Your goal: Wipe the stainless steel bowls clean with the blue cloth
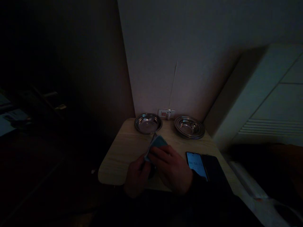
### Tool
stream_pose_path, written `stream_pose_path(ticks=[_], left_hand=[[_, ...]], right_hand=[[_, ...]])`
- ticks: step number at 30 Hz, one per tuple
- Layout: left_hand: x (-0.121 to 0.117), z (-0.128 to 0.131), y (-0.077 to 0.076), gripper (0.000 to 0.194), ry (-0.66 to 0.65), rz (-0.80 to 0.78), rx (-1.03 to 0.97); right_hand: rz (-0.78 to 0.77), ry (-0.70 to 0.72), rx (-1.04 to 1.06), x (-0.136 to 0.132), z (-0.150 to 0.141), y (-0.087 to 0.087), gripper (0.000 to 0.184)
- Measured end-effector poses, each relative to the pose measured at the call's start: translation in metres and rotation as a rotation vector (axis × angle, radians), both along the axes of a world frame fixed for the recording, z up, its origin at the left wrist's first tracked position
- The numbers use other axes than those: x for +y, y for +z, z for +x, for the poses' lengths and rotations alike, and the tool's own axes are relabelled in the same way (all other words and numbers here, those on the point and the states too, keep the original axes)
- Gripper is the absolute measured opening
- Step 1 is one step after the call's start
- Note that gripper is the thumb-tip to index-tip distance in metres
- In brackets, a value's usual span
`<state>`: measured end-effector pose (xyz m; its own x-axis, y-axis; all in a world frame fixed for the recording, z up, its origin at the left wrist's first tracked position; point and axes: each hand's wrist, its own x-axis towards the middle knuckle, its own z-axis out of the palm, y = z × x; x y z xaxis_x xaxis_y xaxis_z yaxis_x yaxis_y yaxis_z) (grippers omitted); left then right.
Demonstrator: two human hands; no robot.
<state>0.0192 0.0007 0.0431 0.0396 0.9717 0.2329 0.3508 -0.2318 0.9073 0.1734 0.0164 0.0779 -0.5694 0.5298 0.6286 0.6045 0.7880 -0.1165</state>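
In the dim light, a folded blue-green cloth (pixel 159 142) is held up over the near middle of the table. My right hand (pixel 171 167) is closed on the cloth, its fingers bent over the front. My left hand (pixel 137 177) is closed at the lower left of the cloth, fingertips against its edge. A thin, narrow tip (pixel 154 136) sticks up past the cloth's upper left side; its kind is too dark to tell. Beyond the hands, a shiny round metal dish (pixel 148 123) stands at the back left of the table.
A stack of metal dishes (pixel 189 127) stands at the back right of the wooden table (pixel 118 154). Right of my hands lies a lit phone (pixel 196 164) in a dark flip cover (pixel 214 168). A wall socket (pixel 166 113) is behind the table, and a pale cabinet (pixel 265 104) is at right.
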Motion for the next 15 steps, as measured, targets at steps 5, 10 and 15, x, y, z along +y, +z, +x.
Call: stream_pose_path(ticks=[5, 10, 15], left_hand=[[0.0032, -0.0029, 0.0007, 0.032, 0.011, 0.006, 0.008], [0.0044, -0.0050, 0.0010, 0.031, 0.013, -0.016, 0.021], [0.0037, -0.0051, 0.0052, 0.031, -0.015, -0.004, 0.008]], right_hand=[[0.023, -0.013, -0.014, -0.0003, -0.0041, 0.0047, 0.030], [0.030, -0.010, -0.048, 0.0013, -0.0066, 0.0059, 0.028], [0.044, -0.014, -0.077, 0.0020, -0.0077, 0.0048, 0.028]])
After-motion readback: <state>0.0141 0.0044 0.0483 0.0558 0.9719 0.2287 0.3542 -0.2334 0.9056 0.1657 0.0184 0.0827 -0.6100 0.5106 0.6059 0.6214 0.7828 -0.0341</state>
